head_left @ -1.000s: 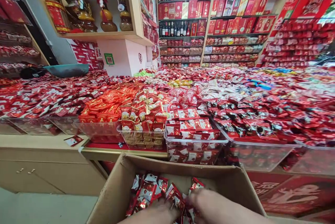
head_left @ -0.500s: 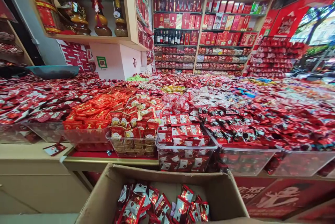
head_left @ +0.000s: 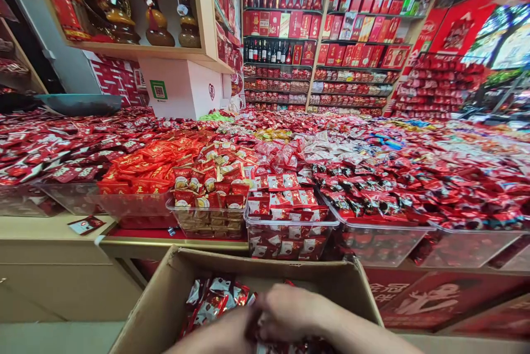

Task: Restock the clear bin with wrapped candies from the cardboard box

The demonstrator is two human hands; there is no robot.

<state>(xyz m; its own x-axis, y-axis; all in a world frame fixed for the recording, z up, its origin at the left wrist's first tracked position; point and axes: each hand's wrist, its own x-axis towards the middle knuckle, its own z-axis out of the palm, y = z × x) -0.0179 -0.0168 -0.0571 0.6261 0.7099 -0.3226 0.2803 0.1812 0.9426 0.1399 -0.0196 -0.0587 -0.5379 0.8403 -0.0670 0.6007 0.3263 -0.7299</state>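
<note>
Both of your hands are down inside the cardboard box point(head_left: 143, 304), brought close together above the red-and-white wrapped packets point(head_left: 211, 308) in it. Your right hand point(head_left: 285, 310) is nearer the box's middle, its fingers bent downward; blur keeps me from telling whether they grasp a packet. Your left hand point(head_left: 242, 326) meets or overlaps it at the left, its fingers hidden, so I cannot tell whether they are clenched or holding anything. The packets show most clearly to the left of your hands, in a loose heap, with a few more partly covered below them.

Just past the box's far edge, a clear plastic bin point(head_left: 292, 223) holds similar red-and-white packets in rows. To its left are the durian packets point(head_left: 207, 183), then the orange-red packets point(head_left: 144, 166). One loose packet point(head_left: 85, 225) lies on the cream counter point(head_left: 37, 230) at the left. Farther back, dark wine bottles point(head_left: 269, 51) stand on a shelf.
</note>
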